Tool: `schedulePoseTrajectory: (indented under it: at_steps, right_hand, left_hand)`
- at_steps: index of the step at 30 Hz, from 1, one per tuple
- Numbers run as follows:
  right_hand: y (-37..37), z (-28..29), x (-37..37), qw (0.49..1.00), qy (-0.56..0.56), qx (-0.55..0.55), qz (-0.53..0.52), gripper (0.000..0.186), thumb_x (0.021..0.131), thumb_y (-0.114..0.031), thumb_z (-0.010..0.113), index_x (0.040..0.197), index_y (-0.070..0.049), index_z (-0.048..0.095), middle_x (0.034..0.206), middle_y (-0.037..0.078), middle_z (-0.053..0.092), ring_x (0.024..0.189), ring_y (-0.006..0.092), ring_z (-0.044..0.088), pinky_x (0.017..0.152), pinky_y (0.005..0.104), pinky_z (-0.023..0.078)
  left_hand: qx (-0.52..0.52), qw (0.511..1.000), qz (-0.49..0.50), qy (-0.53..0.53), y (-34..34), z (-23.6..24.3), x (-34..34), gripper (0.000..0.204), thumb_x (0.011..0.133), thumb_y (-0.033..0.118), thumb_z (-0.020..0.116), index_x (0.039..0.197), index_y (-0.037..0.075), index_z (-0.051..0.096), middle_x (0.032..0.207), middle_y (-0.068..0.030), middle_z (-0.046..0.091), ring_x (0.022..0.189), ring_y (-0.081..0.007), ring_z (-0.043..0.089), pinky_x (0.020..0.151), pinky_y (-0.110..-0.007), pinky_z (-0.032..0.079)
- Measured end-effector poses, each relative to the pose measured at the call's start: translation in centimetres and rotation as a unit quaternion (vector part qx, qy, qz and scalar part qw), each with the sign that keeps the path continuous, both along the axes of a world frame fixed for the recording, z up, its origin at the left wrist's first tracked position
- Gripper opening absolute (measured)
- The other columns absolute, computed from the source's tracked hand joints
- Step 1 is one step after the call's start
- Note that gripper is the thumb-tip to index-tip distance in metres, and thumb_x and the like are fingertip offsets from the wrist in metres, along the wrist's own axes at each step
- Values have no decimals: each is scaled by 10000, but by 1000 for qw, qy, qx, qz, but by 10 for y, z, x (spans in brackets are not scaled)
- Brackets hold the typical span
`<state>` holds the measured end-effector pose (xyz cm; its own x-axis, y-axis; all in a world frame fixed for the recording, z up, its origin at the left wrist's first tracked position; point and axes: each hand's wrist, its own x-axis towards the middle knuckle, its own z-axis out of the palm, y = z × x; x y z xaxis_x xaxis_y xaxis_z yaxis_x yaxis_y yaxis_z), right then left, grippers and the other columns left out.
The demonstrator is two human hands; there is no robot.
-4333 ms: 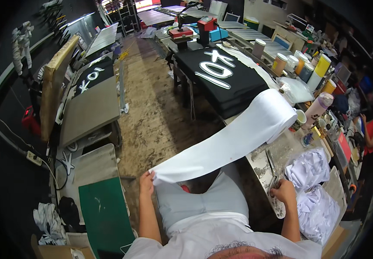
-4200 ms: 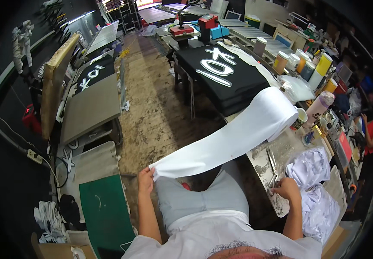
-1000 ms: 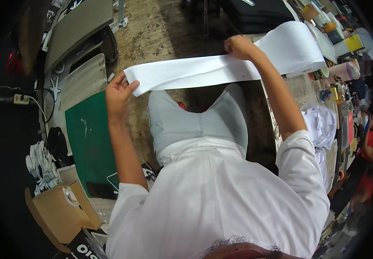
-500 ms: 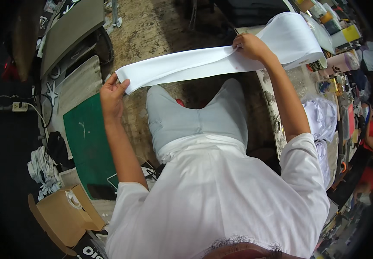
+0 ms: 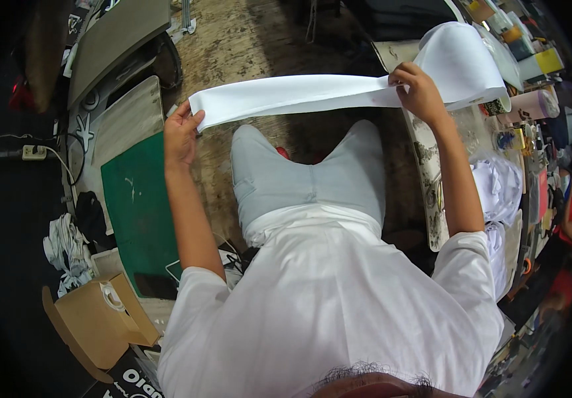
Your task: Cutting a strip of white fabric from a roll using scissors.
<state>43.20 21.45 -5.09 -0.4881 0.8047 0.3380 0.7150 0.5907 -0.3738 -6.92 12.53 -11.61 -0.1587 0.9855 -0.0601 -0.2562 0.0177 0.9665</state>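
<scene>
White strip [image 5: 292, 93] pinched at both ends of its open stretch

My left hand [image 5: 182, 136] clamps the free end between thumb and fingers; my right hand [image 5: 420, 94] is closed on its upper edge, near the white roll [image 5: 461, 60] it joins. The strip spans the gap over the floor [image 5: 233, 56], beyond my knees [image 5: 363, 142], and the roll sits on the scuffed worktable [image 5: 424, 149] to my right. Just beside the roll are a patterned cup [image 5: 502, 105] and a pinkish bottle [image 5: 530, 107]. My right forearm [image 5: 461, 176] hides part of the worktable. Nearer me, clear plastic bags [image 5: 495, 249] hold bunched white cloth [image 5: 498, 187]. To my left lies a green board [image 5: 133, 212]; nearer still, an open cardboard box [image 5: 87, 325] contains a white ring-shaped piece [image 5: 110, 297]
</scene>
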Motion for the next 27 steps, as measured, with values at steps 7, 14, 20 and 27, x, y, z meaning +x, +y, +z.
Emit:
schedulePoseTrajectory:
  at_steps: [7,14,20,27]
  right_hand:
    - [-9,-25,11,996,-61,46,38,219,674,94,607,846,-37,642,913,97,605,956,301,591,852,405,485]
    - [-14,-25,17,995,-67,77,16,166,705,-42,693,866,-59,652,921,86,607,1000,280,571,905,395,435]
    - [-26,-20,8,996,-36,81,24,253,776,-238,755,930,-53,679,968,110,615,993,295,557,928,401,423]
    - [-22,-34,-8,996,-81,27,-11,384,848,-417,716,882,-34,731,915,123,652,943,305,592,890,405,451]
  left_hand:
    - [15,999,-24,-25,6,3,-3,459,864,-33,688,1298,-78,544,1244,-141,630,1141,-189,610,1014,-312,467]
    - [100,995,-14,27,6,25,4,514,855,-47,685,1344,-65,526,1289,-139,612,1196,-202,580,1062,-332,431]
    - [124,992,-11,8,8,31,12,536,850,-63,681,1360,-65,517,1316,-151,601,1204,-211,579,1061,-346,440]
    - [104,994,-19,34,4,42,29,561,814,-88,698,1341,-96,504,1226,-157,645,1101,-193,639,975,-308,504]
